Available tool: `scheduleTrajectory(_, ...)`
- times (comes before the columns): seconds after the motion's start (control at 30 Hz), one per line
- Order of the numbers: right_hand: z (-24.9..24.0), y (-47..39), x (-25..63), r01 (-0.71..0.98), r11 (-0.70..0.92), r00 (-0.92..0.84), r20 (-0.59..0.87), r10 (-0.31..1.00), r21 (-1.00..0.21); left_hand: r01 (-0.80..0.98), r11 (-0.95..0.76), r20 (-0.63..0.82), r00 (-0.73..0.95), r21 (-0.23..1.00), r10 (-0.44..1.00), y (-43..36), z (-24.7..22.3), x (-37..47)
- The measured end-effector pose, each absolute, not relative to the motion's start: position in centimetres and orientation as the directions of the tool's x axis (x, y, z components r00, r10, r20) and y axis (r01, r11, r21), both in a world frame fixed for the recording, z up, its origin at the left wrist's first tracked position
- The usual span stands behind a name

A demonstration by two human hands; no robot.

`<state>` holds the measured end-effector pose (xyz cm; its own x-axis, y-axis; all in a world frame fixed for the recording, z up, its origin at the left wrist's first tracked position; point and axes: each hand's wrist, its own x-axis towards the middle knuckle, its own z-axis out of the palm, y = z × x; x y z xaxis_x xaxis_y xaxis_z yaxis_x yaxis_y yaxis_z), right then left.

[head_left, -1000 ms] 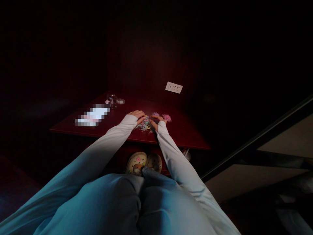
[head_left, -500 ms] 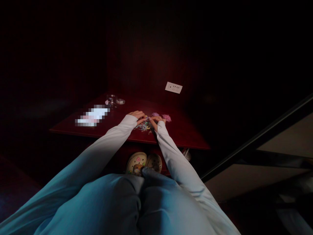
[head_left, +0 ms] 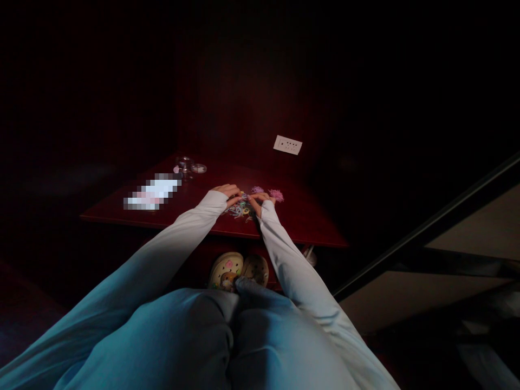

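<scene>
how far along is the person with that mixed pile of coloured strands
Looks done: a pink bunch and a purple bunch lie apart from the mixed pile. In hand: the fingertips of the left hand and right hand come close together over the pile; any piece between them is too small to make out. Left, it seems: the many-coloured strands lying loose below the hands.

Wearer: long white sleeves [head_left: 198, 223], plain, loosely creased, reaching the wrists, tinted blue toward the near ends. Trousers [head_left: 174, 336] blue-grey, softly folded, no pattern made out. Shoes [head_left: 227, 269] pale yellowish-beige clogs, rounded toes, dark round holes; a pink charm [head_left: 229, 264] and an orange-brown one on one clog.
</scene>
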<state>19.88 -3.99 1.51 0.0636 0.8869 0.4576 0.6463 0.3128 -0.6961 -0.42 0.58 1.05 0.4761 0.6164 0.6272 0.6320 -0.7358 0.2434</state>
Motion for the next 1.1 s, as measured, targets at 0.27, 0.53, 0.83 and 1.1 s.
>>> scheduleTrajectory(0.27, 1.4, -3.9, 19.9, 0.636, 0.313, 0.079, 0.463, 0.883, -0.705, 0.655, -0.723, 0.643, 0.461, 0.219, 0.612, 0.6, 0.9, -0.2)
scheduleTrajectory(0.53, 1.2, -3.8, 20.0, 0.634, 0.311, 0.089, 0.466, 0.880, -0.708, 0.639, -0.737, 0.629, 0.484, 0.220, 0.608, 0.3, 1.3, -0.6)
scheduleTrajectory(0.83, 1.0, -3.7, 20.1, 0.621, 0.352, 0.067, 0.495, 0.866, -0.701, 0.625, -0.752, 0.613, 0.516, 0.209, 0.599, 0.1, 1.7, -0.8)
scheduleTrajectory(1.1, 1.3, -3.5, 20.1, 0.627, 0.296, 0.141, 0.479, 0.866, -0.720, 0.635, -0.740, 0.621, 0.493, 0.223, 0.610, -0.3, 1.9, -0.8)
